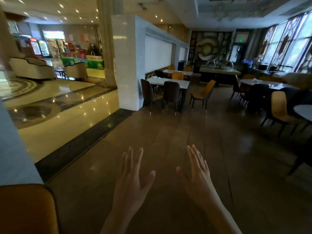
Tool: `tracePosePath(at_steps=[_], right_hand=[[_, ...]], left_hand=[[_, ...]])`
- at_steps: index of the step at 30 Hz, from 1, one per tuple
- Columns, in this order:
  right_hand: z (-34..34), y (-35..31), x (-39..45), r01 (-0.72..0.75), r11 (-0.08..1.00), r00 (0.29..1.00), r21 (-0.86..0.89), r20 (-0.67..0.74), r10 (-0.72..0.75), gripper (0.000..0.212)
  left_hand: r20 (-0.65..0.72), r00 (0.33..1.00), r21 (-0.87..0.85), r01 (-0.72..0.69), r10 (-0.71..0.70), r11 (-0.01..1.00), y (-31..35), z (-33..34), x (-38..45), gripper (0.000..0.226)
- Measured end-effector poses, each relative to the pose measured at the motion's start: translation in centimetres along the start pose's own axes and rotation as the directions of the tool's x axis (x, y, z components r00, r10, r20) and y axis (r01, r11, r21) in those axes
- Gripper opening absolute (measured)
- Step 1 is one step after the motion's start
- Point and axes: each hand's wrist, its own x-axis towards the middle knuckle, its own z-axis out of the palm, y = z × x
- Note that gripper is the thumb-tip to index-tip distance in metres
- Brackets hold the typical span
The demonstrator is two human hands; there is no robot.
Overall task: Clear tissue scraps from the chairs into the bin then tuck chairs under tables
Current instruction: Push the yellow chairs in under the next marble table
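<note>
Head view: glossy floor [168, 132], rounded chairs [201, 94].

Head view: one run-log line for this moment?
left hand open, empty | right hand open, empty | orange chair pulled out from white table | bin not visible

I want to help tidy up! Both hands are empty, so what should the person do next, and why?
Probably walk to the orange chair standing out from the white table ahead. Both the left hand and right hand are open and hold nothing, and no tissue scraps or bin show nearby.
</note>
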Motion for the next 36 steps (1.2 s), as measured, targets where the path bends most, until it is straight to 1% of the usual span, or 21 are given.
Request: tracePosePath(at_steps=[3, 6, 10, 12, 14, 17, 19, 21, 23, 25, 27, 29, 31, 33, 36], right_hand=[[2.5, -0.7, 7.0, 0.031, 0.999, 0.999, 0.031, -0.033, -0.03, 0.074], [5.7, -1.4, 12.9, 0.072, 0.996, 0.997, 0.048, 0.007, -0.072, 0.073], [11.1, -2.6, 19.9, 0.129, 0.988, 0.987, 0.08, 0.085, -0.136, 0.071], [14.1, -3.6, 23.4, 0.176, 0.977, 0.974, 0.119, 0.12, -0.19, 0.071], [17.4, -4.5, 26.9, 0.222, 0.964, 0.957, 0.148, 0.157, -0.245, 0.071], [22.6, -6.2, 32.6, 0.268, 0.947, 0.925, 0.176, 0.228, -0.304, 0.074], [26.3, -7.6, 36.4, 0.309, 0.921, 0.889, 0.237, 0.272, -0.368, 0.074], [30.0, -8.5, 40.6, 0.354, 0.89, 0.847, 0.286, 0.304, -0.435, 0.072], [33.6, -9.8, 44.6, 0.347, 0.89, 0.809, 0.295, 0.386, -0.443, 0.072], [36.7, -11.5, 47.9, 0.373, 0.883, 0.764, 0.286, 0.445, -0.467, 0.074], [39.1, -13.6, 50.4, 0.423, 0.818, 0.716, 0.39, 0.409, -0.565, 0.075], [41.3, -16.2, 52.3, 0.448, 0.78, 0.671, 0.436, 0.412, -0.616, 0.072], [44.3, -18.9, 53.3, 0.457, 0.755, 0.622, 0.47, 0.437, -0.649, 0.073], [47.4, -22.1, 53.7, 0.468, 0.719, 0.561, 0.514, 0.455, -0.691, 0.073], [52.3, -27.0, 53.3, 0.488, 0.666, 0.468, 0.565, 0.475, -0.746, 0.072]], left_hand=[[-0.039, 0.999, -0.001, -0.007, 0.007, 1.0, -2.6, -0.1, 6.3, 0.079], [-0.075, 0.997, 0.028, 0.014, -0.011, 1.0, -5.5, -0.5, 11.2, 0.078], [-0.125, 0.985, 0.031, 0.123, -0.118, 0.992, -10.5, -0.9, 16.5, 0.077], [-0.151, 0.97, 0.016, 0.196, -0.192, 0.98, -13.4, -1.4, 18.9, 0.083], [-0.166, 0.949, 0.016, 0.274, -0.268, 0.962, -16.1, -2.0, 21.3, 0.091], [-0.195, 0.923, 0.03, 0.345, -0.333, 0.938, -20.0, -2.9, 24.8, 0.092], [-0.224, 0.896, 0.04, 0.402, -0.384, 0.915, -22.9, -3.6, 27.6, 0.096], [-0.295, 0.854, 0.056, 0.464, -0.429, 0.884, -25.8, -4.0, 30.3, 0.097], [-0.37, 0.81, 0.065, 0.51, -0.454, 0.858, -28.4, -4.2, 32.4, 0.083], [-0.459, 0.768, 0.037, 0.518, -0.446, 0.854, -30.5, -4.4, 34.0, 0.073], [-0.541, 0.717, 0.043, 0.545, -0.439, 0.838, -32.4, -5.0, 35.5, 0.071], [-0.589, 0.663, 0.05, 0.599, -0.461, 0.799, -34.1, -6.3, 36.5, 0.075], [-0.643, 0.599, 0.028, 0.641, -0.478, 0.767, -35.9, -8.0, 36.7, 0.078], [-0.675, 0.523, 0.011, 0.713, -0.52, 0.701, -37.9, -9.6, 36.4, 0.076], [-0.74, 0.408, -0.036, 0.77, -0.534, 0.637, -41.3, -12.0, 35.3, 0.072]])
